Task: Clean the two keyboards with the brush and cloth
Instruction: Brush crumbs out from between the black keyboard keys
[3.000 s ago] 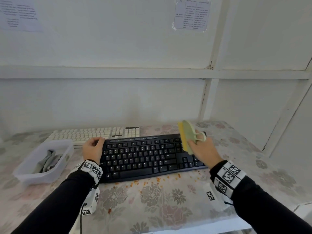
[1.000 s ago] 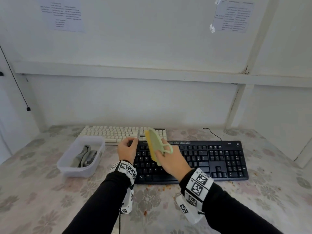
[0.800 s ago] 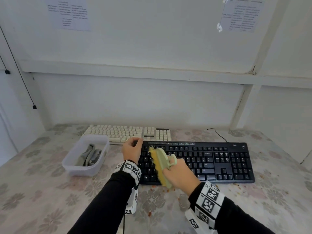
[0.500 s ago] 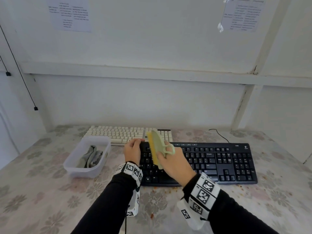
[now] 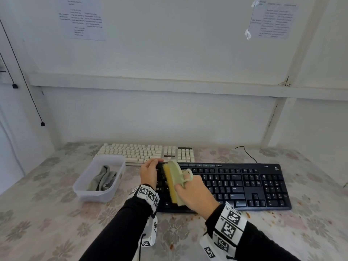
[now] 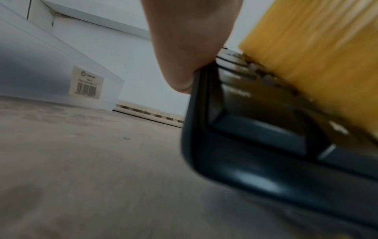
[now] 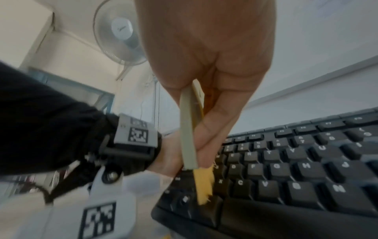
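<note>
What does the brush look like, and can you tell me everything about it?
The brush has a pale green back that looks like plastic, with a loop handle on top and a thick row of yellow bristles. The right hand holds it, one finger hooked through the loop. It stands tilted on its long edge, bristles facing left and touching the left end of the black keyboard, which the left hand steadies at its far-left corner.

Your head view looks down at the worktop (image 5: 56, 213); both wrist views sit close, sharing the black keyboard (image 5: 244, 185) corner.
</note>
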